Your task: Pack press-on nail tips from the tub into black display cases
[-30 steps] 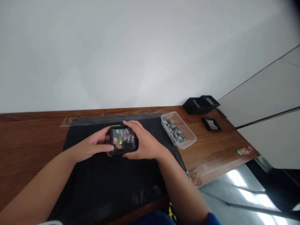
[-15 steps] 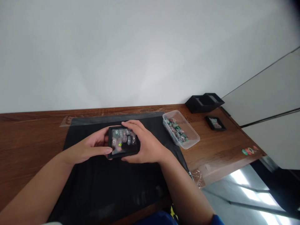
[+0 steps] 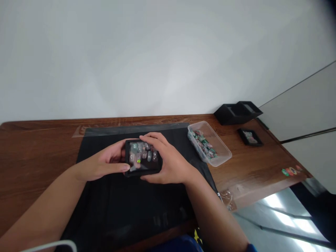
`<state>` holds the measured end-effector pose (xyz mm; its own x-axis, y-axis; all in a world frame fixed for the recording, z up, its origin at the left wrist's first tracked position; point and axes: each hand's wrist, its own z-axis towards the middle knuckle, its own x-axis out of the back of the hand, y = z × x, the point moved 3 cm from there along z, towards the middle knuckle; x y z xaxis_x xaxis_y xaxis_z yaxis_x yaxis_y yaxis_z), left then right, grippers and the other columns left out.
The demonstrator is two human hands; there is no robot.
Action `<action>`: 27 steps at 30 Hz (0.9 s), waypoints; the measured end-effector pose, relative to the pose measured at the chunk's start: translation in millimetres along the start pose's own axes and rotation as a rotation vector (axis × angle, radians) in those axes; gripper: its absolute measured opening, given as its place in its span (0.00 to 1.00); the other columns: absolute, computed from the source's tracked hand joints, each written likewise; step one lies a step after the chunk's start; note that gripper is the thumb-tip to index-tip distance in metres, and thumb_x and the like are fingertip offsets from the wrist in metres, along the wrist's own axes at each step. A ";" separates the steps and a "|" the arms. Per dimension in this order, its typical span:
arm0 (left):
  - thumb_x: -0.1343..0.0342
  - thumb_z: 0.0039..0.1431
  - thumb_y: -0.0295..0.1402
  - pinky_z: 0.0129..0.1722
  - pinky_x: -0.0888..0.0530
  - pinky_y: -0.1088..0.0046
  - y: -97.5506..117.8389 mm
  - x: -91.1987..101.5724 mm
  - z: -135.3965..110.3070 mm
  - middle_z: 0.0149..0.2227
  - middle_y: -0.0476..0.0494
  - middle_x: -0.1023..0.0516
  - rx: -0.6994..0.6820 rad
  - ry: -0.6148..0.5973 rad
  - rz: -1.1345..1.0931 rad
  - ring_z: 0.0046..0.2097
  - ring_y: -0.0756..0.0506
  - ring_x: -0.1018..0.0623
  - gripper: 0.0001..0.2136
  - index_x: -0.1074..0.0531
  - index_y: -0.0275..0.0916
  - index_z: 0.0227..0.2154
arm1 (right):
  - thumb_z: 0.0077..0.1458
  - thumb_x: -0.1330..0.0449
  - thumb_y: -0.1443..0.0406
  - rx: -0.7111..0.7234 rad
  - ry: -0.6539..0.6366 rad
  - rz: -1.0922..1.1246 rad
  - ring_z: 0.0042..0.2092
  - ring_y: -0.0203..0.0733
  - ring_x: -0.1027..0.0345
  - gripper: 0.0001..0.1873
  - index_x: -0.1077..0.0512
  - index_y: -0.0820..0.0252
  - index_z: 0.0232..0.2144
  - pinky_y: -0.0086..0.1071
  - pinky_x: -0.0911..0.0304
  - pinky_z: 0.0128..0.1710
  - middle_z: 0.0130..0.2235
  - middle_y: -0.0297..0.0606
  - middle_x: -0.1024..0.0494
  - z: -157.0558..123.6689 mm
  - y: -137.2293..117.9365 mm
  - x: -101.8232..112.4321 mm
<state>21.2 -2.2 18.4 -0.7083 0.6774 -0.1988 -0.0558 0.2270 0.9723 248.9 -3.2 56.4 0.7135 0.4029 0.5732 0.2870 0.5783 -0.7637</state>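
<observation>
Grip's two-handed: left hand [image 3: 105,164] pinches the 9 o'clock edge of the black case [image 3: 143,159] of stones over the black mat [image 3: 131,206], and right hand [image 3: 172,164] wraps its 3 o'clock side. An uneven squeeze could tip it, scattering stones toward the clear tub [image 3: 210,145] at 2 o'clock.

A small black display box [image 3: 143,158], shallow and rectangular, has a clear glossy lid that catches the light. Under the lid sit little polished stones [image 3: 149,155], greenish, grey and pinkish, with one bright yellow-green speck among them. The box faces up, tilted slightly, clasped at its short ends between the left grip [image 3: 106,163] and the right grip [image 3: 172,164], over the black mat [image 3: 126,206]. Whether it touches the mat is unclear.
</observation>
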 end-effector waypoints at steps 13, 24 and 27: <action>0.34 0.61 0.30 0.36 0.20 0.76 16.7 -11.0 -2.7 0.41 0.42 0.17 -0.015 0.028 -0.051 0.41 0.47 0.18 0.26 0.37 0.39 0.59 | 0.43 0.24 0.60 0.050 0.048 0.033 0.65 0.55 0.40 0.53 0.43 0.45 0.67 0.51 0.38 0.64 0.63 0.45 0.38 1.4 0.2 1.0; 0.35 0.61 0.30 0.37 0.20 0.75 21.5 -15.6 -4.9 0.42 0.42 0.17 -0.017 0.038 -0.049 0.39 0.48 0.19 0.27 0.37 0.39 0.61 | 0.42 0.24 0.60 0.077 0.078 0.048 0.65 0.54 0.41 0.53 0.42 0.44 0.67 0.51 0.40 0.65 0.63 0.43 0.37 1.6 0.2 1.6; 0.35 0.61 0.29 0.37 0.20 0.75 21.7 -15.3 -4.6 0.41 0.41 0.17 -0.035 0.039 -0.052 0.39 0.48 0.19 0.28 0.37 0.39 0.62 | 0.42 0.24 0.59 0.060 0.080 0.046 0.65 0.55 0.41 0.53 0.42 0.42 0.67 0.52 0.40 0.64 0.63 0.43 0.37 1.4 -0.7 2.2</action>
<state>27.6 -10.9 43.1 -0.7305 0.6374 -0.2451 -0.1172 0.2366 0.9645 249.4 -1.7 58.6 0.7746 0.3733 0.5105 0.2158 0.6028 -0.7682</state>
